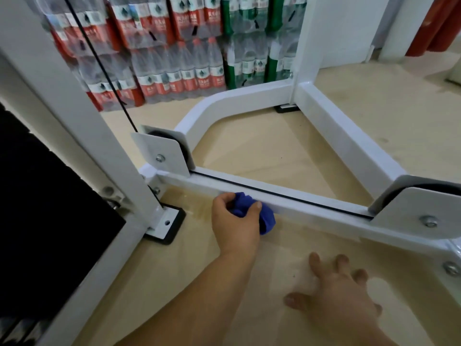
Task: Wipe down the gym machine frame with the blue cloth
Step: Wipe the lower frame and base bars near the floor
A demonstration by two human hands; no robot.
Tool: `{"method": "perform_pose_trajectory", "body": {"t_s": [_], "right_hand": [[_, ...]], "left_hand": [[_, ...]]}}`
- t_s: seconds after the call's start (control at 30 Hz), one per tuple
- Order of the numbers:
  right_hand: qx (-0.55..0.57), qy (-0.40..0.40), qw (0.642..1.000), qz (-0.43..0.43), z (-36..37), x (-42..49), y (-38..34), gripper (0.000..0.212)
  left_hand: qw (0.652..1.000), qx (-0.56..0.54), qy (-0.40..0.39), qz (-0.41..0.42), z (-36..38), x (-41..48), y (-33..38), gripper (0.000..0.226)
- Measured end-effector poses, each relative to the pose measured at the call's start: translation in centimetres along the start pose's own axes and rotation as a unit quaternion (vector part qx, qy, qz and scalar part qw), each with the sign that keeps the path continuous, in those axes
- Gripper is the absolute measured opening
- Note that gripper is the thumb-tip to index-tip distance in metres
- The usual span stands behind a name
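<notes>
The white gym machine frame [316, 208] has a low crossbar running along the floor from left to right. My left hand [234, 221] is shut on a bunched blue cloth [267, 218] and presses it against the near side of that crossbar, left of its middle. My right hand [344, 300] lies flat on the wooden floor, fingers spread, nearer to me and to the right, holding nothing.
A black cable [274, 193] runs along the top of the crossbar between two white pulley plates [164, 153] [421, 216]. A black weight stack [37, 196] stands at the left. Shrink-wrapped packs of water bottles [174, 58] are stacked behind the frame.
</notes>
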State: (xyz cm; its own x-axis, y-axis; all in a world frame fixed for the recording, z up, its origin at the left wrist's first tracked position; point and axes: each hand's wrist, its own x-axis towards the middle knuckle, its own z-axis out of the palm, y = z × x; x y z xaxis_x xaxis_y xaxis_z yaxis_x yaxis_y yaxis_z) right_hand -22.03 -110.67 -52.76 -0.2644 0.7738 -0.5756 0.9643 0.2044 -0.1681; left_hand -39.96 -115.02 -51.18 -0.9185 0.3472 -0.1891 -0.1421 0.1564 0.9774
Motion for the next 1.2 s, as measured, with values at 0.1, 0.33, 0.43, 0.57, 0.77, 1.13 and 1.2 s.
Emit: {"method": "perform_pose_trajectory", "body": {"t_s": [0.1,0.33,0.43,0.57,0.77,1.13,1.2], "right_hand": [[0.001,0.008,1.000,-0.012,-0.1,-0.4,-0.1,0.121],[0.005,0.019,1.000,-0.024,0.0,-1.3,0.0,0.115],[0.015,0.037,0.999,-0.033,0.4,-1.3,0.2,0.116],[0.012,0.027,0.999,-0.027,0.5,-1.0,0.2,0.117],[-0.004,0.043,0.998,-0.046,0.6,-0.7,0.6,0.111],[0.003,0.044,0.999,-0.029,0.5,-0.9,0.1,0.117],[0.009,0.041,0.999,-0.023,0.4,-1.0,0.0,0.116]], "left_hand": [[1.000,0.002,0.000,-0.004,-1.2,0.7,0.7,0.061],[0.998,0.034,0.028,0.042,-3.7,3.4,1.5,0.023],[0.999,0.031,0.002,0.029,-1.9,1.7,0.7,0.029],[0.995,0.070,-0.065,0.024,1.9,-2.3,0.1,0.022],[0.997,0.072,-0.028,0.002,-2.8,2.2,2.1,0.051],[0.997,0.031,-0.051,-0.056,-0.1,0.1,1.2,0.032],[0.998,0.037,-0.023,-0.053,-1.8,1.8,1.6,0.031]]}}
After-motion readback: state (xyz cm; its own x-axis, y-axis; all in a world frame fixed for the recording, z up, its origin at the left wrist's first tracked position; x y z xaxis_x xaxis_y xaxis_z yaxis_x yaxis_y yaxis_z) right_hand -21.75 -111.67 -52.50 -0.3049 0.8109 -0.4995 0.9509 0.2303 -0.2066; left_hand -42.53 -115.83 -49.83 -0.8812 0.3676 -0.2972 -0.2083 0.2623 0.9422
